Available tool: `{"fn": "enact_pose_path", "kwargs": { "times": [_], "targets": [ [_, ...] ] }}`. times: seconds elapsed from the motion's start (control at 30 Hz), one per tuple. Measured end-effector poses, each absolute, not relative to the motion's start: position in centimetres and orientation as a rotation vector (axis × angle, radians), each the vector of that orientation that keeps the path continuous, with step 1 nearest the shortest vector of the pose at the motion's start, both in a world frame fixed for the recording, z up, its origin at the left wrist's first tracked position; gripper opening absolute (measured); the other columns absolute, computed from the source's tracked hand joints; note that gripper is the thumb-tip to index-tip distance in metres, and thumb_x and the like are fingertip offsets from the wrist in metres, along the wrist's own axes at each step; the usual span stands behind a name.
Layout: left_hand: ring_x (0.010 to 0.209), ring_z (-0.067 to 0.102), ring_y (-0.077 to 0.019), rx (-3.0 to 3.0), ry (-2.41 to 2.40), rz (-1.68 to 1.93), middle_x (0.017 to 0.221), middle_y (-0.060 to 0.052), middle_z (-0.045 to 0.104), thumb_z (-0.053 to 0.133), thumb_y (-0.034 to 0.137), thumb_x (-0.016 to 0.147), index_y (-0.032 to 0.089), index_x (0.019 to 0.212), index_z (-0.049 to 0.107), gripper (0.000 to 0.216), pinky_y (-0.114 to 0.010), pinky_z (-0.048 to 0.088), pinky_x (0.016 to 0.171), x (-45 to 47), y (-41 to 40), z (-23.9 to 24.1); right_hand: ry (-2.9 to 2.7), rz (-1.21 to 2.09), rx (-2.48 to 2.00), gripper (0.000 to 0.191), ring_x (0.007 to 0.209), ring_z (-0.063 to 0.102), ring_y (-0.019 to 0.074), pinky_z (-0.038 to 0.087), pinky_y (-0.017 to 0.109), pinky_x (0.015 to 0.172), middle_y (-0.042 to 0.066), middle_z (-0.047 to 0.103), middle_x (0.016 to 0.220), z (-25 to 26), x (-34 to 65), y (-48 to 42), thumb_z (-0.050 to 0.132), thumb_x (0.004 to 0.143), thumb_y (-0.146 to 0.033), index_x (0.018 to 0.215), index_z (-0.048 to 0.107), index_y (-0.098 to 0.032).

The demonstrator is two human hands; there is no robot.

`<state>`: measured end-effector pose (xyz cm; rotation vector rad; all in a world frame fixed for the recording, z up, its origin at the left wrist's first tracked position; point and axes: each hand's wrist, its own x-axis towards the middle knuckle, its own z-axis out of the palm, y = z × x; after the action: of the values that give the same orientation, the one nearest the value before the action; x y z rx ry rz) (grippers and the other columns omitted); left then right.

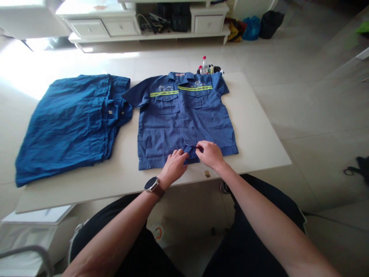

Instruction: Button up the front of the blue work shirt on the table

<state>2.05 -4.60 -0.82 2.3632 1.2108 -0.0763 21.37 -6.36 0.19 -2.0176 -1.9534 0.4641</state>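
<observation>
A blue short-sleeved work shirt (184,115) with yellow reflective stripes lies flat, front up, on the white table (259,138). My left hand (175,165), with a watch on its wrist, pinches the shirt's bottom hem at the button placket. My right hand (210,154) pinches the same hem just to the right, fingers closed on the fabric near the lowest button. Both hands touch each other's working spot at the near edge of the shirt.
A second blue garment (72,123) lies spread on the table's left part. Small bottles and items (207,69) stand behind the shirt's collar. A white cabinet (144,23) and bags (253,27) line the far wall. A small sticker (207,174) sits at the table's near edge.
</observation>
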Motion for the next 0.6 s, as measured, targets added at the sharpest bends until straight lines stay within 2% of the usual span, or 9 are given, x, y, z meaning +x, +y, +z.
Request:
{"fn": "enact_pose_path", "kwargs": {
  "times": [0.37,0.5,0.6],
  "targets": [
    [0.128,0.051,-0.0261,2.359,1.131,-0.073,0.143,-0.006,0.058,0.057,0.018,0.091,0.031,0.135,0.064,0.046,-0.042,0.048,0.102,2.19,-4.8,-0.58,-1.959,0.466,-2.002,0.016,0.089,0.068,0.0213,0.044,0.029,0.074,0.004,0.077,0.096,0.16,20.65,-6.07,0.057,0.093,-0.022,0.089,0.073,-0.024],
    [0.125,0.054,-0.0266,2.344,1.147,-0.039,0.139,-0.006,0.061,0.059,0.019,0.091,0.03,0.131,0.067,0.042,-0.042,0.049,0.102,2.47,-4.85,-0.38,-1.958,0.478,-2.004,0.015,0.089,0.068,0.0215,0.044,0.029,0.073,0.004,0.077,0.096,0.27,20.63,-6.15,0.058,0.093,-0.023,0.089,0.073,-0.024],
    [0.117,0.059,-0.0245,2.333,1.09,0.054,0.126,-0.007,0.068,0.055,0.015,0.09,0.026,0.118,0.072,0.034,-0.038,0.051,0.101,2.7,-4.85,-0.31,-1.944,0.481,-2.017,0.015,0.089,0.068,0.0216,0.045,0.029,0.074,0.004,0.077,0.097,0.41,20.68,-6.23,0.058,0.093,-0.023,0.09,0.073,-0.024]
  ]
}}
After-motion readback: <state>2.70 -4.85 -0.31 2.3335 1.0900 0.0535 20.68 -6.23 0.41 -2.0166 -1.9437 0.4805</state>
